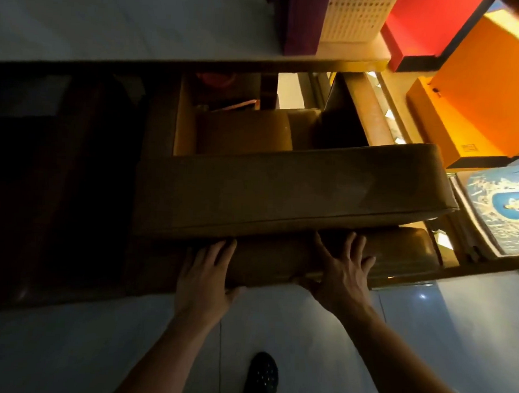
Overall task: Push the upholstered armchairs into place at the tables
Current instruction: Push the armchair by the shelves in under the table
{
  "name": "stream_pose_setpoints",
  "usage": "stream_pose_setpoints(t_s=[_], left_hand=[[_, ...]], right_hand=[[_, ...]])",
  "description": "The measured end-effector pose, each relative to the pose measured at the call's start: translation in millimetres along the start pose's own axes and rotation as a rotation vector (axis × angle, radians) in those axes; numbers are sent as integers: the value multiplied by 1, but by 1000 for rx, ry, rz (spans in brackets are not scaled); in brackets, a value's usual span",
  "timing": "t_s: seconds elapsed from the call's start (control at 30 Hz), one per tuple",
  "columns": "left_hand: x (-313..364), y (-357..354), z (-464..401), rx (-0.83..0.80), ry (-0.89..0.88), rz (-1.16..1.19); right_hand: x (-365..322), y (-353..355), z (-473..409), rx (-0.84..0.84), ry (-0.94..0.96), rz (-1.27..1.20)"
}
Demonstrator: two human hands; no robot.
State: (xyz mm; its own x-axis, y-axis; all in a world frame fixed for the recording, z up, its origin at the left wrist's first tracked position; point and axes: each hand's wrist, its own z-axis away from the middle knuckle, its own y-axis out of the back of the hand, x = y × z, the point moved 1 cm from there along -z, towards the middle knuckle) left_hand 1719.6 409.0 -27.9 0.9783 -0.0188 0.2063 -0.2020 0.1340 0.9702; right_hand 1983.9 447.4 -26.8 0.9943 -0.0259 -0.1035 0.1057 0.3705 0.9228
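A brown upholstered armchair [282, 191] stands in front of me, its wide padded back lying across the middle of the view. Its seat cushion [242, 134] reaches under the edge of a light-topped table [117, 23]. Below the wide back is a lower padded brown part [279, 264]; I cannot tell whether it belongs to the same chair. My left hand [205, 271] and my right hand [341, 269] both rest on that lower part, fingers spread over its top and thumbs hooked under its near edge.
A purple box [299, 24] and a white perforated basket [355, 17] stand on the table. Red [429, 28] and orange [485, 86] panels rise at the right, above a blue poster [505, 205]. Dark furniture [52, 183] fills the left. My black shoe [261, 375] is on the white tiled floor.
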Motion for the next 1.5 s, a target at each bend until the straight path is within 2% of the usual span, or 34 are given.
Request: stream_pose_setpoints(t_s=[0.27, 0.5, 1.17, 1.5], left_hand=[[0, -4, 2, 60, 5, -33], [-28, -4, 26, 59, 17, -15], [-78, -18, 187, 49, 42, 57], [-96, -17, 153, 26, 26, 44]], right_hand=[[-1, -6, 6, 28, 0, 37], [-29, -18, 32, 16, -5, 44], [-71, -83, 163, -14, 34, 93], [-89, -75, 131, -3, 12, 114]])
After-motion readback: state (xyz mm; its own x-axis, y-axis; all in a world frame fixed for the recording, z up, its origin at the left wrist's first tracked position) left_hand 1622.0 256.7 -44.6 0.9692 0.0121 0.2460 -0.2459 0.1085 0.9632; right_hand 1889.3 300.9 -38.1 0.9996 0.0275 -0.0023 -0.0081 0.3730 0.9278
